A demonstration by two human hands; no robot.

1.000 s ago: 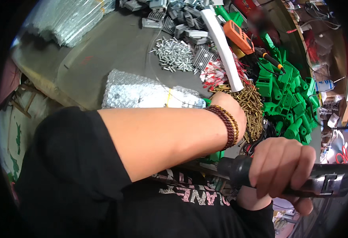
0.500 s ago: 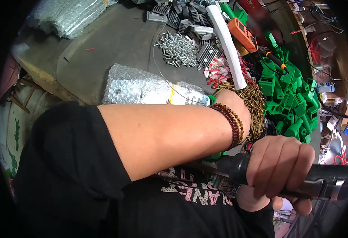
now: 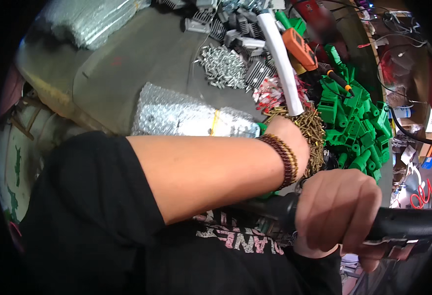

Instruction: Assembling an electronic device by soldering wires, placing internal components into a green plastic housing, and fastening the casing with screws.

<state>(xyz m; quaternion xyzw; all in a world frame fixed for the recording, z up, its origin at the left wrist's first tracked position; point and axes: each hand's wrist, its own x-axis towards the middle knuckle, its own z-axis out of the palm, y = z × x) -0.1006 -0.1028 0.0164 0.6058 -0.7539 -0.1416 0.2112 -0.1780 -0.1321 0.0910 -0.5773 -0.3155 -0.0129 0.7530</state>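
Note:
My left forearm reaches across from the left, with dark red and gold bead bracelets at the wrist. My left hand (image 3: 293,140) is bent away beside a heap of brass-coloured screws (image 3: 314,129); its fingers are hidden behind the wrist. Bits of a green plastic part (image 3: 262,128) show just past the wrist, but whether the hand grips it is not visible. Lower right, my right hand (image 3: 338,212) is closed around a black cylindrical power screwdriver (image 3: 407,223), held nearly level. Its front end points left and disappears beneath my left forearm.
Green plastic housings (image 3: 358,123) are heaped at the right. Beyond the wrist lie a bubble-wrapped pack (image 3: 171,110), silver fasteners (image 3: 223,66), grey finned metal blocks (image 3: 248,42), red-and-white small parts (image 3: 270,93), a white tube (image 3: 281,61) and an orange multimeter (image 3: 298,48).
My right hand and the power screwdriver have shifted slightly left. The camera view has moved a little, so the table things sit slightly lower. My left hand keeps nearly the same pose.

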